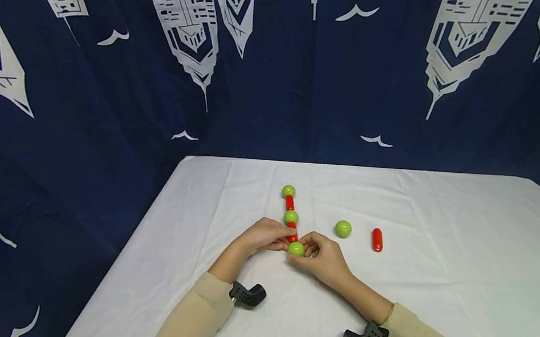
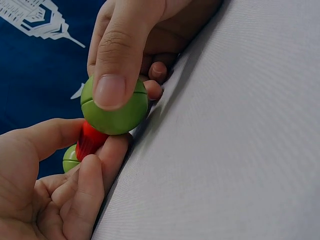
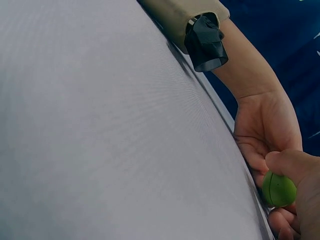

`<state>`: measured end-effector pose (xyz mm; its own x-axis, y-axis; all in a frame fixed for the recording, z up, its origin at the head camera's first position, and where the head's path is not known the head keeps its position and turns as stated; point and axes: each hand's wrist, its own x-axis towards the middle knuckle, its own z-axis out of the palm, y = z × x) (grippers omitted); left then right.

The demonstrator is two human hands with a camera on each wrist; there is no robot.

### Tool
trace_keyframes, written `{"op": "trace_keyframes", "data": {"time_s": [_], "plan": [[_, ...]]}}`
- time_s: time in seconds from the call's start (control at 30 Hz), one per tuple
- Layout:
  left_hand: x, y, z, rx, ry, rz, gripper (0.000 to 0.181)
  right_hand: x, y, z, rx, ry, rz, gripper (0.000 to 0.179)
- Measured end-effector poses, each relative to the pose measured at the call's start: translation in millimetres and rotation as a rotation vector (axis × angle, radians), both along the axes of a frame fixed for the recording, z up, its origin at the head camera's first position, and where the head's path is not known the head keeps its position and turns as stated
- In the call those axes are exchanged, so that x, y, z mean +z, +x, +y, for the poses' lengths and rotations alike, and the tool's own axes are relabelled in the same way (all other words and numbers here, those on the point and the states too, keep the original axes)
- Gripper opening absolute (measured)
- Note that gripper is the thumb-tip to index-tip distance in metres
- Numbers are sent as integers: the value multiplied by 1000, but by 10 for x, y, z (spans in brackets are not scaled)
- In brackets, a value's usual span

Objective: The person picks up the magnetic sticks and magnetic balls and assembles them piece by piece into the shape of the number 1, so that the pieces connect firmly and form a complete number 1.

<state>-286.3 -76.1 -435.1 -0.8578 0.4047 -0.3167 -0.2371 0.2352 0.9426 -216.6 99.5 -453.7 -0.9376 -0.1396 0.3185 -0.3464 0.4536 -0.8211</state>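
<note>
A straight chain of green balls and red capsule-shaped rods lies on the white cloth in the head view. Its far ball (image 1: pixel 288 190), far rod (image 1: pixel 289 203) and middle ball (image 1: pixel 290 217) lie beyond the fingers. My left hand (image 1: pixel 265 235) pinches the near red rod (image 2: pixel 91 139) between thumb and fingers. At the near end, my right hand (image 1: pixel 325 258) grips a green ball (image 1: pixel 296 249), its thumb laid across the ball in the left wrist view. That ball, with a thin seam line (image 2: pixel 90 102), sits against the rod's end.
A loose green ball (image 1: pixel 343 229) lies to the right of the chain, with a loose red rod (image 1: pixel 377 240) farther right. White cloth (image 1: pixel 469 255) covers the table. A dark blue curtain (image 1: pixel 281 103) with white building prints hangs behind it. Each wrist carries a black camera (image 1: pixel 248 294).
</note>
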Motion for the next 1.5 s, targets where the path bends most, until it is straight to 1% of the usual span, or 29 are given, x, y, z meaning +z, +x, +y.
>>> {"op": "trace_keyframes", "data": {"time_s": [0.13,0.43,0.53,0.67,0.8,1.03,1.1,1.27,1.5], "plan": [[1,0,-1,-12,-8,15,24,6,2,-3,-9,-6,-6,31],[6,0,7,-14,-23,23,25,9,3,-2,-10,-14,-6,30],[6,1,8,-21,-29,37,26,14,6,0,-14,-5,4,30],[3,0,-2,-53,-42,69,25,13,8,2,-27,7,21,29],[4,-2,-15,-88,-44,85,24,4,1,7,-55,8,23,29],[11,3,-28,-117,-42,103,25,-13,-15,24,-99,2,23,29],[10,4,-31,-118,-32,95,27,-7,-17,24,-111,-11,18,28],[9,1,-28,-105,6,63,28,13,-28,31,-154,-52,-40,29],[23,36,-5,-97,22,71,31,26,-43,38,-174,-111,-116,32]]}}
